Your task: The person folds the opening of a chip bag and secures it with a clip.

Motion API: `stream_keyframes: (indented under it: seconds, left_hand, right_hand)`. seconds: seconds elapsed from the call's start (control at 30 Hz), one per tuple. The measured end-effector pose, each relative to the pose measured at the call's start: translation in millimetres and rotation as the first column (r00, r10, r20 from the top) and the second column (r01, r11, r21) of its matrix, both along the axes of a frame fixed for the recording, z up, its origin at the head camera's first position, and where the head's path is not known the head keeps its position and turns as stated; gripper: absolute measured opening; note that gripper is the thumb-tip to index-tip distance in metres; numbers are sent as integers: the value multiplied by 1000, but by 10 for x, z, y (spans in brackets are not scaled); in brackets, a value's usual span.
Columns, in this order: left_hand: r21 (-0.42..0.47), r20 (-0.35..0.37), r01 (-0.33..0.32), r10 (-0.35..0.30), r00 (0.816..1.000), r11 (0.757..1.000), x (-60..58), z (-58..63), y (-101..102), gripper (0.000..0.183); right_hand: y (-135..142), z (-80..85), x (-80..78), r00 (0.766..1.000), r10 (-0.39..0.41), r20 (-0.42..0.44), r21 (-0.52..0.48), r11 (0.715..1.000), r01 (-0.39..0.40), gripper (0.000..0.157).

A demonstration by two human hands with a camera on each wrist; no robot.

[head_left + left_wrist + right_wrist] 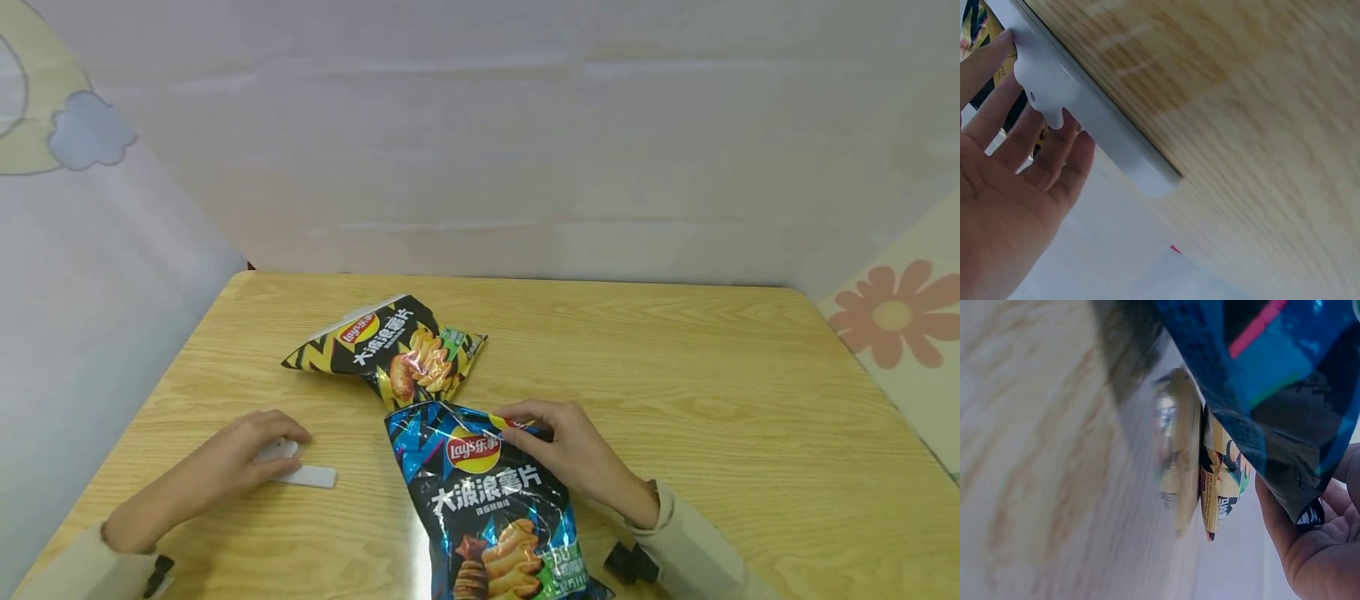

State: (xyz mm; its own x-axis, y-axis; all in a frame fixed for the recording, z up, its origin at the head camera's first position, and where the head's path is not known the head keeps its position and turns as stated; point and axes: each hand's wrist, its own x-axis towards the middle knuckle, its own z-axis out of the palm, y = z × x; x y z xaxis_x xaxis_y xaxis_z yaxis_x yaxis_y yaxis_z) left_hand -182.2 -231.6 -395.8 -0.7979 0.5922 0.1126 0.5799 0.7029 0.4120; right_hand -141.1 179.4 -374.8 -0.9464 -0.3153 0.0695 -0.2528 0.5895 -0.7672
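Observation:
My left hand point(251, 450) is curled round a long white plastic bar with a wavy-edged raised part point(1047, 81), low on the table's left side. One end of the bar point(318, 477) sticks out past the thumb. In the left wrist view several fingers point(1072, 169) reach behind the bar. With thumb and fingers, my right hand point(570, 442) pinches the top right corner of a blue and black chip bag point(487, 500). The bag's front faces up, and its lower end runs out of the head view. The right wrist view shows the gripped corner of the bag point(1297, 419) close up.
A yellow and black chip bag point(397, 350) lies behind the blue one, its lower tip right at the blue bag's top edge. The wooden table point(675, 358) ends at a pale cloth backdrop point(525, 167) at the back and sides.

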Motion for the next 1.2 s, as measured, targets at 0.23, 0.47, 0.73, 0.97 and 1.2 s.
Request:
stream_keyframes:
  seconds: [0.23,0.47,0.73,0.97,1.2]
  left_hand:
    - [-41,17,-44,45,999,998,-4,15,2,14]
    - [-14,13,-43,43,999,999,-14,13,54,12]
    - [65,89,-50,44,995,997,-16,15,115,13]
    - [20,136,-119,115,984,993,-11,80,155,27]
    - [13,125,-125,122,985,992,2,84,155,18]
  right_hand:
    - [4,-5,-6,1000,0,3,0,1000,0,25]
    - [-2,-4,-5,1000,-6,4,5,1000,6,25]
    - [0,4,-5,1000,-6,13,-4,1000,6,25]
    - [-2,-10,-14,1000,-9,17,-11,1000,9,24]
    - [-2,-14,-18,1000,-2,11,-17,1000,2,24]
